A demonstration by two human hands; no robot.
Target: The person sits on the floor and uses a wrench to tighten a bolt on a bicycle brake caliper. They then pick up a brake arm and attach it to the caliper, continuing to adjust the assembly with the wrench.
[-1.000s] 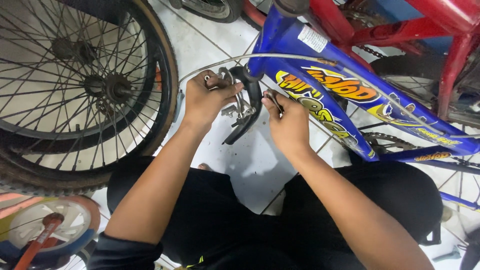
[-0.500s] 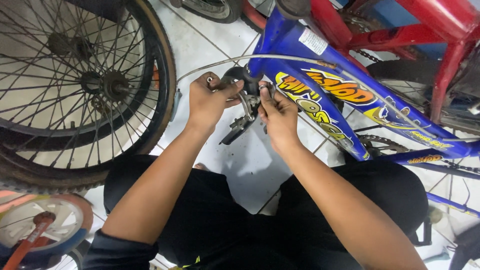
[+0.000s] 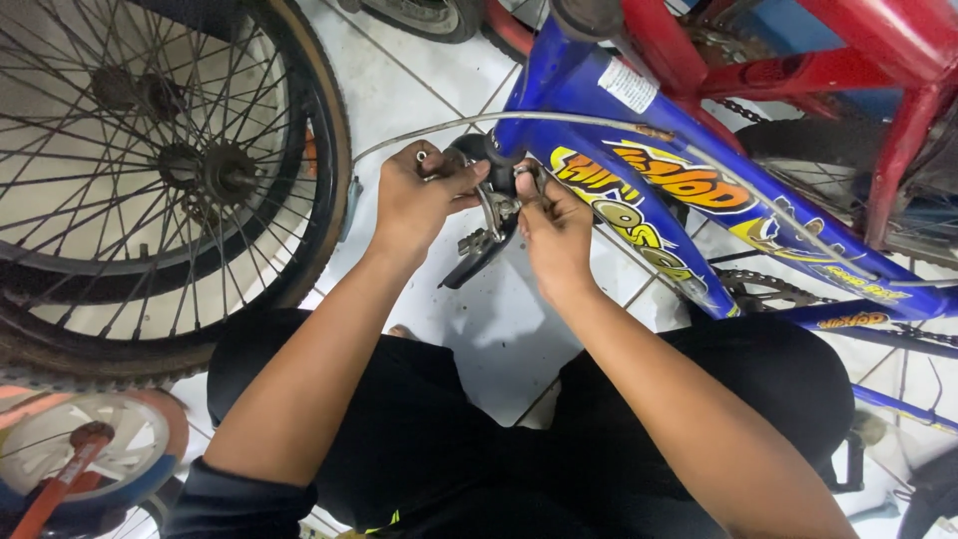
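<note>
— White floor tiles (image 3: 439, 80) with grey grout run under everything, and the person sits low over them in black trousers. What are the hands doing?

— Both meet at a black and silver metal bicycle brake caliper (image 3: 486, 238) just beside the blue frame. The left hand (image 3: 419, 200) is clenched around the caliper's upper part, thumb pressed across the top. The right hand (image 3: 554, 235) pinches a small metal piece on the caliper's right side between thumb and fingertips; what exactly that piece is, I cannot tell.

— Where does the caliper sit?

— Between the two hands, above the floor, its black arm hanging down and to the left. A thin grey brake cable (image 3: 559, 118) arcs from near the left hand over the right and on along the blue tube.

— And around them?

— Right of the hands slants a blue bicycle frame tube with yellow and red lettering (image 3: 689, 200), with red frame tubes (image 3: 828, 70) above it and a chain and chainring (image 3: 763, 289) below. Left stands a large spoked bicycle wheel with a worn black tyre (image 3: 160, 190). Near the lower left corner lies a small white plastic wheel with a blue and orange rim (image 3: 90, 449).
</note>
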